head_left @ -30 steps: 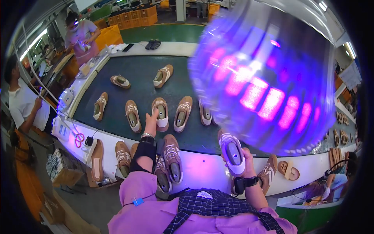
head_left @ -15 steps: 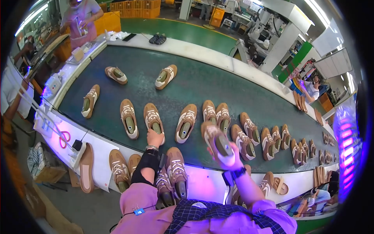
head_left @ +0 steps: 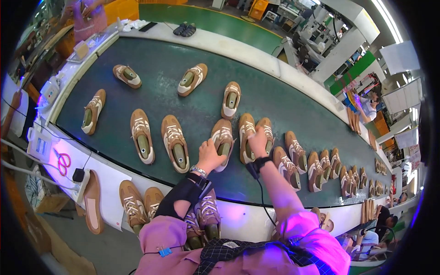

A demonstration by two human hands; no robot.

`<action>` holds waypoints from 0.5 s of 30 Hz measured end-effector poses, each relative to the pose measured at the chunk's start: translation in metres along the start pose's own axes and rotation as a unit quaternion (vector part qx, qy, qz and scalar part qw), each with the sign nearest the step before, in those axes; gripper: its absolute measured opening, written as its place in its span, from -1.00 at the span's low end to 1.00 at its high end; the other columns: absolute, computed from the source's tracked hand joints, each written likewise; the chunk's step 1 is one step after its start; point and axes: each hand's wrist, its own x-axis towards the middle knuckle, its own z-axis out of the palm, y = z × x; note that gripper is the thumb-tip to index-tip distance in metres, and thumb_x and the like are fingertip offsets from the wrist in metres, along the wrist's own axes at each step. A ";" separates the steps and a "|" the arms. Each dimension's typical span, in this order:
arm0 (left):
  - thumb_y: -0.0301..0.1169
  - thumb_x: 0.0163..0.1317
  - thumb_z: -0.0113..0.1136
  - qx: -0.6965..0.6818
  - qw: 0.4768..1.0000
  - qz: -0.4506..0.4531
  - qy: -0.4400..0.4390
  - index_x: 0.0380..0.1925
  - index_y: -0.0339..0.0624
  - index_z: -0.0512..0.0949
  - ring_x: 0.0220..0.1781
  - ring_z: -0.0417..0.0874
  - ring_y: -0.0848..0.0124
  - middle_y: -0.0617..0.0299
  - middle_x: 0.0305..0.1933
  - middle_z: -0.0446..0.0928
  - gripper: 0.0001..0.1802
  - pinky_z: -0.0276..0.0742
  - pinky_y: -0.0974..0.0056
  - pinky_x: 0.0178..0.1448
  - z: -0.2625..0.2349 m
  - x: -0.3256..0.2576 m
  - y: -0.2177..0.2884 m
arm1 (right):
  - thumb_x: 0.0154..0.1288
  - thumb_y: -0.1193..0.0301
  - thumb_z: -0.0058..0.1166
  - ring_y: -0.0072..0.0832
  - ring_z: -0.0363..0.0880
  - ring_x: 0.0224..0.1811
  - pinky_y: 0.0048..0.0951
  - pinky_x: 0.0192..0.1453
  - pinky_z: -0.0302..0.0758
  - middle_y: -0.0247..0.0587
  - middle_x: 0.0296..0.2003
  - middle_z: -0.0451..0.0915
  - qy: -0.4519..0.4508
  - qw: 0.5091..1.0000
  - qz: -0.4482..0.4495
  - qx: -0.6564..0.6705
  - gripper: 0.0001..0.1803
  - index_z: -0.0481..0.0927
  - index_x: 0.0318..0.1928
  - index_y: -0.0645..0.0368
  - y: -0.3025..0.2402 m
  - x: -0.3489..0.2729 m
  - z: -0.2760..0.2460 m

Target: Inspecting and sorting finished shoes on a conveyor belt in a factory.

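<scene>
My left hand (head_left: 209,156) is closed at the heel of a tan sneaker (head_left: 223,131) with white laces and an olive shoe last inside. Just right of it, my right hand (head_left: 257,143) reaches between two paired sneakers, its bent fingers at the opening of the left-hand shoe (head_left: 246,123). The right-hand shoe of that pair (head_left: 266,126) is partly covered by this hand. Beyond my left hand, another sneaker (head_left: 231,97) stands on the dark green belt (head_left: 156,94), its heel toward me. Two more sneakers, one of them nearest my left forearm (head_left: 173,133), sit to the left.
Several sneakers line the belt to the right. More shoes (head_left: 133,201) stand on the white near ledge (head_left: 238,213), with a lone insole-like piece (head_left: 92,201), red-handled scissors (head_left: 63,162) and cables at left. Dark shoes (head_left: 184,30) sit on the far ledge. Co-workers stand around the line.
The sneaker my right hand held up now stands on the belt farther away, released. My right hand has moved forward to the pair. My left hand has shifted right to another sneaker.
</scene>
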 end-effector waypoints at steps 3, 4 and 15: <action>-0.18 -0.27 0.37 -0.018 0.994 -0.070 -0.086 0.02 -0.45 0.19 0.07 0.35 -0.13 -0.26 0.02 0.29 -0.12 0.34 0.04 0.17 0.023 0.012 -0.005 | -0.02 0.28 0.18 0.04 0.52 -0.09 -0.17 0.01 0.42 0.31 -0.21 0.52 -0.055 0.996 0.057 -0.027 -0.38 0.35 0.06 0.32 0.012 -0.031 -0.008; -0.18 -0.27 0.37 -0.020 0.994 -0.068 -0.088 0.02 -0.45 0.19 0.07 0.35 -0.13 -0.26 0.02 0.29 -0.12 0.34 0.04 0.17 0.031 0.014 -0.005 | -0.03 0.30 0.20 0.05 0.52 -0.10 -0.16 0.00 0.43 0.33 -0.21 0.50 -0.055 0.997 0.030 -0.039 -0.35 0.32 0.08 0.32 0.013 -0.035 -0.007; -0.25 -0.46 0.40 -0.051 0.983 -0.153 -0.086 0.10 -0.40 0.17 0.12 0.34 -0.12 -0.24 0.10 0.26 0.01 0.33 0.09 0.22 0.031 0.025 -0.010 | -0.24 0.24 0.38 0.05 0.54 -0.14 -0.19 -0.04 0.48 0.27 -0.22 0.53 -0.088 0.987 0.082 -0.111 -0.26 0.35 -0.09 0.45 0.021 -0.022 -0.006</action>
